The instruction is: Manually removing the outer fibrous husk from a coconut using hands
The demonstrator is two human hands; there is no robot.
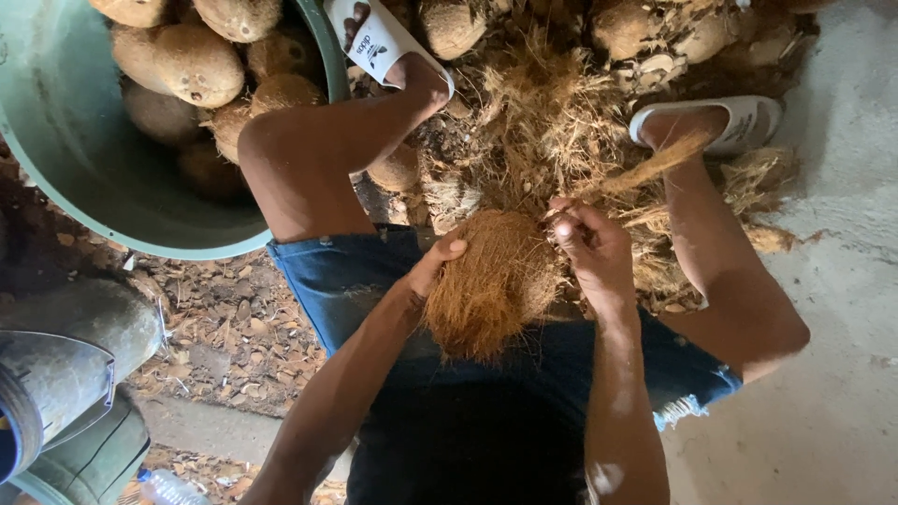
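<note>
Seated person, knees apart, working over the lap. A round brown coconut covered in shaggy fibre [491, 281] sits between the thighs, resting against blue denim shorts [351, 276].

Left hand [432, 266] cups the near-left side of the coconut, thumb laid over the top, fingers wrapped round behind and mostly hidden; a steadying grip, closed on the nut.

Right hand [589, 245] is at the upper right edge of the nut, fingertips pinched shut on a tuft of loose fibre. A long tan strand of husk [655, 168] runs up and away from that pinch toward the right foot.

Step in hand, by my reading: stripping the remaining fibre off the shell by hand. The nut is far from clean; thick hair covers all that shows. The next pull calls for a firm hold by the left hand so the nut does not roll, and a tug away from the body along the grain.

Around: pale green plastic tub [56, 131] at upper left, full of stripped tan coconuts [196, 64]; heap of torn husk fibre [543, 122] between the feet; white slide sandals [748, 120] on both feet; grey concrete floor [832, 374] at right.
</note>
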